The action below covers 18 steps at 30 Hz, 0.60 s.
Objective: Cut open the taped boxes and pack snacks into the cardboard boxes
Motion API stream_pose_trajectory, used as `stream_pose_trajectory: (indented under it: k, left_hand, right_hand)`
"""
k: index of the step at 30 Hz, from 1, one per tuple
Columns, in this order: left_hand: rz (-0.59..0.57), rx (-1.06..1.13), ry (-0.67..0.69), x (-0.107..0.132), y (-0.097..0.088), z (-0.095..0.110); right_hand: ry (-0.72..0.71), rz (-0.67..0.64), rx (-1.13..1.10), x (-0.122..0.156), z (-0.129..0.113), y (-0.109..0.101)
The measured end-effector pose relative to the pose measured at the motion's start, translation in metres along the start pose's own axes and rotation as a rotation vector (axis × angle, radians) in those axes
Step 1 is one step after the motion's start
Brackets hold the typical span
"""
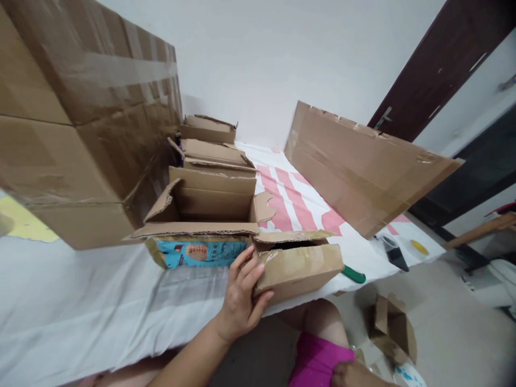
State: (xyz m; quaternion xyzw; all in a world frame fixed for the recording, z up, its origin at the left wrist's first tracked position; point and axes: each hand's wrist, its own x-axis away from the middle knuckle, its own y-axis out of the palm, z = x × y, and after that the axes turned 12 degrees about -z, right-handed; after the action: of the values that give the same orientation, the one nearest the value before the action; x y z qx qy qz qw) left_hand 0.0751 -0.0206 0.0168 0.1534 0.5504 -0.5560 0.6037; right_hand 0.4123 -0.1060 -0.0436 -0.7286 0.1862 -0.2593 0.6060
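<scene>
My left hand [239, 301] grips the left end of a small cardboard box [300, 269], with fingers over its upper edge and the thumb lower on its side. This box lies at the table's front edge, its opening dark inside. Just left of my fingers is a blue and gold packet [201, 252], in front of a larger open cardboard box [217, 201] with raised flaps. Low in the view, my right hand [342, 374] rests by the magenta clothing [314, 357] on my lap; its fingers are not clear. A green handle [355, 274] sticks out beside the small box.
More open boxes [215, 153] line up behind, beside tall taped cartons [108, 97]. A cardboard panel [363, 166] stands on the right of the white-clothed table [173, 312]. A tape dispenser [394, 252] and yellow roll [419, 247] lie near the right corner. An open box [393, 328] is on the floor.
</scene>
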Motion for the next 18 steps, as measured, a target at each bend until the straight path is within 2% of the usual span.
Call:
stream_pose_trajectory:
  k: [2, 3, 6, 8, 9, 11, 14, 18]
  left_hand:
    - [-0.003, 0.004, -0.010, 0.000, 0.000, 0.000]
    - [-0.004, 0.008, -0.010, 0.000, 0.000, 0.000]
    - [-0.002, 0.015, -0.013, -0.001, 0.000, 0.001]
    - [0.002, 0.012, -0.028, -0.001, -0.001, 0.001]
    - [0.002, 0.007, -0.034, -0.001, -0.001, 0.002]
    - [-0.008, -0.009, -0.035, -0.001, -0.002, 0.001]
    - [-0.036, -0.034, -0.031, 0.001, -0.003, 0.000]
    - [-0.043, -0.062, -0.035, 0.002, -0.004, 0.000]
  right_hand:
    - [-0.014, 0.062, -0.025, -0.015, 0.007, -0.041]
    - [-0.028, 0.135, -0.023, -0.024, 0.010, -0.066]
    - [-0.047, 0.457, 0.022, -0.053, 0.016, -0.139]
    - [-0.073, 0.641, 0.062, -0.075, 0.016, -0.176]
    - [-0.066, 0.670, 0.090, -0.087, 0.016, -0.188]
    - [-0.049, 0.647, 0.129, -0.110, 0.015, -0.202]
    - [-0.031, 0.507, 0.133, -0.135, 0.014, -0.202]
    - [-0.023, 0.422, 0.045, -0.144, 0.014, -0.198]
